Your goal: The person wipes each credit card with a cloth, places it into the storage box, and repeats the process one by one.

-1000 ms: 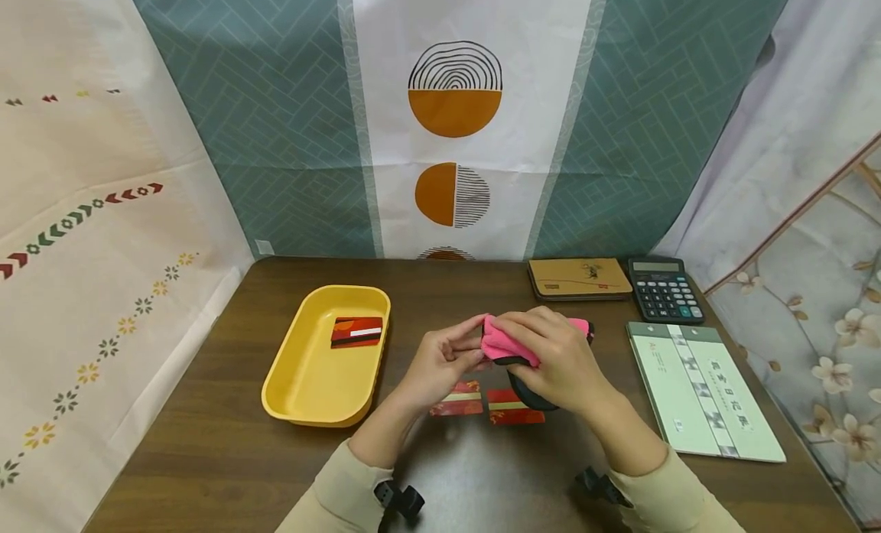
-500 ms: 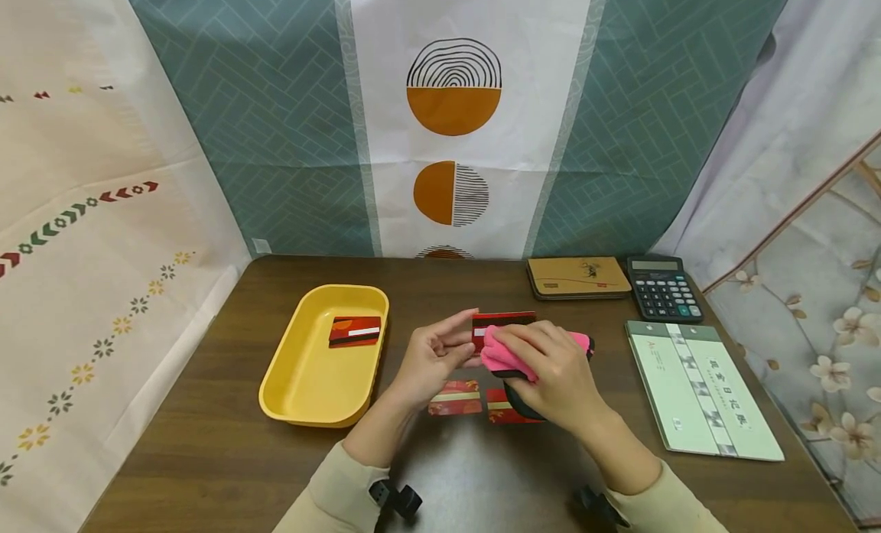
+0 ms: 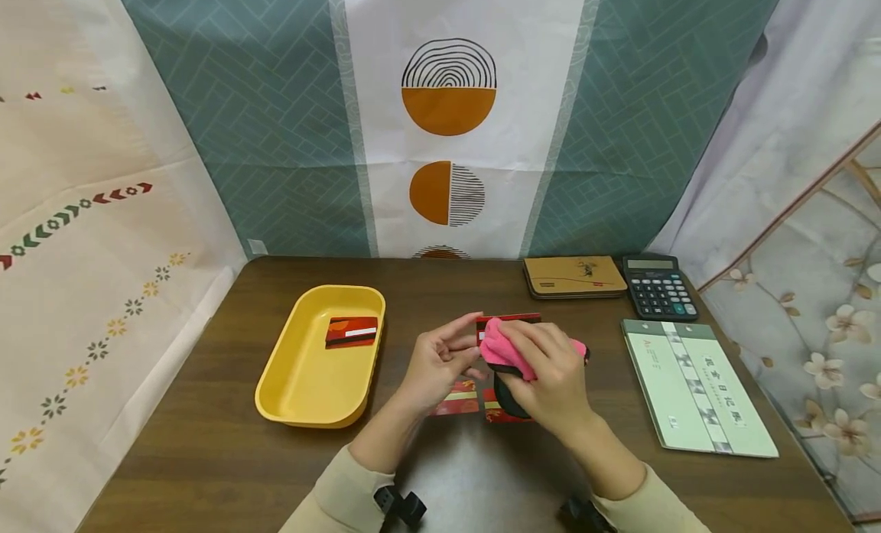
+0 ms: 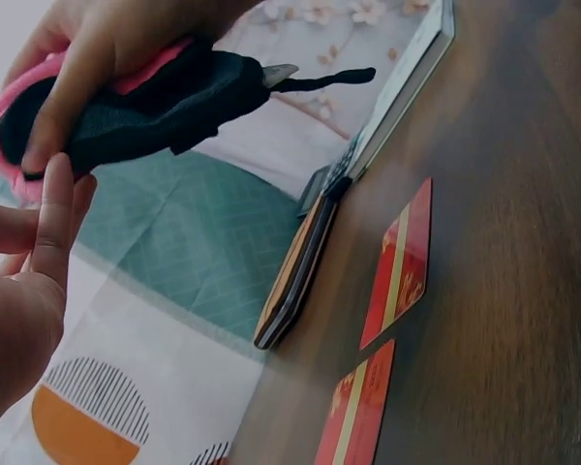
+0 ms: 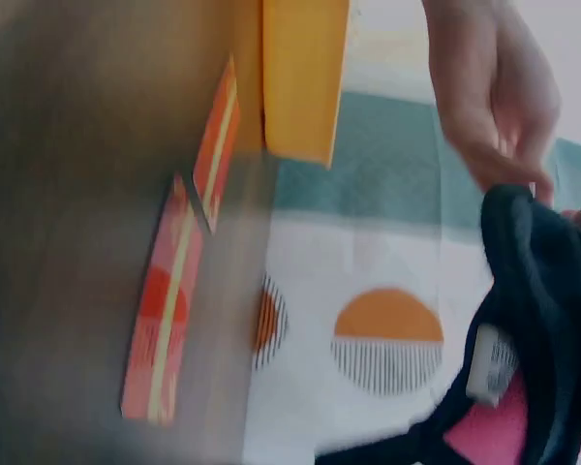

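A dark red card (image 3: 516,317) is held up over the table, its left end pinched by the left hand (image 3: 437,365). The right hand (image 3: 551,372) grips a pink and black cloth (image 3: 508,351) and presses it against the card's face, covering most of it. Below the hands, two red cards with a pale stripe lie side by side on the table, the left one (image 3: 457,399) and the right one (image 3: 501,411), both partly hidden in the head view. In the left wrist view the dark side of the cloth (image 4: 145,121) hangs under the right hand's fingers.
A yellow tray (image 3: 313,388) at the left holds a red card (image 3: 351,332). At the back right are a tan box (image 3: 574,277) and a black calculator (image 3: 661,288). A pale green notepad (image 3: 698,391) lies at the right. Printed cloths hang behind and beside the table.
The pink cloth first hid the card, then slid down and rightward, uncovering its upper part. It now covers the card's middle again. The left hand keeps its pinch at the left end.
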The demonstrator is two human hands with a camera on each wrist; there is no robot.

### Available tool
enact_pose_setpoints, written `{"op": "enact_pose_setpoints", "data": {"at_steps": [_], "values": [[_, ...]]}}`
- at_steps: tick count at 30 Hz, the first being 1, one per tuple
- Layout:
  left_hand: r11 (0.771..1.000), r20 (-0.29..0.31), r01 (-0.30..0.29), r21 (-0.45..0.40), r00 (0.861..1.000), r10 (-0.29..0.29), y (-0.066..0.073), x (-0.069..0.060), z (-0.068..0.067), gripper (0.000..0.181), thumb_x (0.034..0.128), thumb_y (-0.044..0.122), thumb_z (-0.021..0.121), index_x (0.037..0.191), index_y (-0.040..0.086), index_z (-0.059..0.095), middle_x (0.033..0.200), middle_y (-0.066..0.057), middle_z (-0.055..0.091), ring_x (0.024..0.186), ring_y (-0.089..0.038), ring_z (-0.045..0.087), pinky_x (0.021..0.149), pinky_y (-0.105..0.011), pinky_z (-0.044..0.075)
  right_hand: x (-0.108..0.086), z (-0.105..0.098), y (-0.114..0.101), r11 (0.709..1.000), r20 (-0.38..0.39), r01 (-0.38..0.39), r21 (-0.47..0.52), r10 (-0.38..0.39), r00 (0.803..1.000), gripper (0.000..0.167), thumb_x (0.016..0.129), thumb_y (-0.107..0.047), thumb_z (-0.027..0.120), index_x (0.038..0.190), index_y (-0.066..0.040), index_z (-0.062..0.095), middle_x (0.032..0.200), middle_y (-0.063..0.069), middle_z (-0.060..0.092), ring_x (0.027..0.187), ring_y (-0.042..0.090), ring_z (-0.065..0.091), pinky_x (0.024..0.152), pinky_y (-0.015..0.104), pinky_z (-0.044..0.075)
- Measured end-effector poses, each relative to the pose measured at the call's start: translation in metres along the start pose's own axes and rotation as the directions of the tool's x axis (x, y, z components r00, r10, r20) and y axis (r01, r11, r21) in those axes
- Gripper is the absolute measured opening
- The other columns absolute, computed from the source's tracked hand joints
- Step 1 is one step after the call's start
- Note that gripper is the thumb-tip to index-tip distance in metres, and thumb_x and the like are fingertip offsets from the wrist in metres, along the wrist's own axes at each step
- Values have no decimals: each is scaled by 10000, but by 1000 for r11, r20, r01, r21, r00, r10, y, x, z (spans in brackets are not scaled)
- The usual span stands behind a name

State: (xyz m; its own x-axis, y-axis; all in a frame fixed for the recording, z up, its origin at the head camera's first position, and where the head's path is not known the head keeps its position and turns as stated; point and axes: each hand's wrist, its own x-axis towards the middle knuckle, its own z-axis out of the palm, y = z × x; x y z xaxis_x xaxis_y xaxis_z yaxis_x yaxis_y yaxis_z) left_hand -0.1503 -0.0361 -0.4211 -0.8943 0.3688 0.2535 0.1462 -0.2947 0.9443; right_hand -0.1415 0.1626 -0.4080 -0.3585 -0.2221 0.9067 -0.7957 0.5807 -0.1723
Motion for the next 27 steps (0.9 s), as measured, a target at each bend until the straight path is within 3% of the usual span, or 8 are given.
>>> {"op": "enact_pose_setpoints", "data": {"at_steps": [5,7,13,16,19,24,27], "values": [[1000,-56,-2,17,998,3,4,-3,-3,527,944,-136,599,1451,-25,506,1221,-322,647,892,-252,749,741,-386,627,4,-4,6,994,-90,-98,-38,94,991,417,963,-379,685,1146,-7,738,1067,154,733,866,331,650,801,362,540],[1000,-53,-5,21,999,7,5,-3,-3,523,946,-133,597,1451,-30,502,1217,-327,646,933,-268,742,789,-406,616,3,-2,4,995,-92,-88,-44,84,992,402,964,-361,682,1147,-8,738,1069,154,733,863,330,650,790,368,547],[999,-34,-8,42,999,9,5,-5,-2,498,949,-148,580,1434,-89,484,1218,-353,631,1015,-260,720,853,-433,590,-4,5,-4,999,-35,36,-13,-37,999,364,966,-333,670,1116,-9,744,1057,143,734,842,304,654,698,427,564],[999,-55,4,54,999,-1,9,-7,-5,499,950,-129,595,1435,-51,508,1223,-322,647,996,-350,722,849,-415,593,-2,1,4,1000,-77,7,-25,-9,997,379,961,-341,683,1106,4,745,1050,150,737,839,321,655,731,416,559],[998,-72,14,65,997,-9,14,-9,-9,513,950,-118,605,1445,-28,510,1219,-319,649,993,-434,704,846,-410,596,0,-8,16,997,-123,-63,-47,57,991,408,946,-352,707,1119,16,741,1056,167,736,846,348,651,832,317,550],[994,-171,61,92,984,-45,16,-11,-19,515,935,-133,610,1429,-8,537,1119,-313,687,905,-313,745,816,-401,610,-4,-19,28,988,-140,-146,-54,138,981,426,914,-333,731,1164,12,728,1074,189,729,856,369,638,936,172,462],[987,-281,115,110,956,-80,17,-12,-26,490,934,-109,632,1408,-4,563,1059,-273,711,844,-243,752,798,-390,615,-6,-24,32,981,-143,-189,-44,181,973,417,860,-256,756,1178,12,722,1087,192,726,865,367,629,936,159,443]]}}
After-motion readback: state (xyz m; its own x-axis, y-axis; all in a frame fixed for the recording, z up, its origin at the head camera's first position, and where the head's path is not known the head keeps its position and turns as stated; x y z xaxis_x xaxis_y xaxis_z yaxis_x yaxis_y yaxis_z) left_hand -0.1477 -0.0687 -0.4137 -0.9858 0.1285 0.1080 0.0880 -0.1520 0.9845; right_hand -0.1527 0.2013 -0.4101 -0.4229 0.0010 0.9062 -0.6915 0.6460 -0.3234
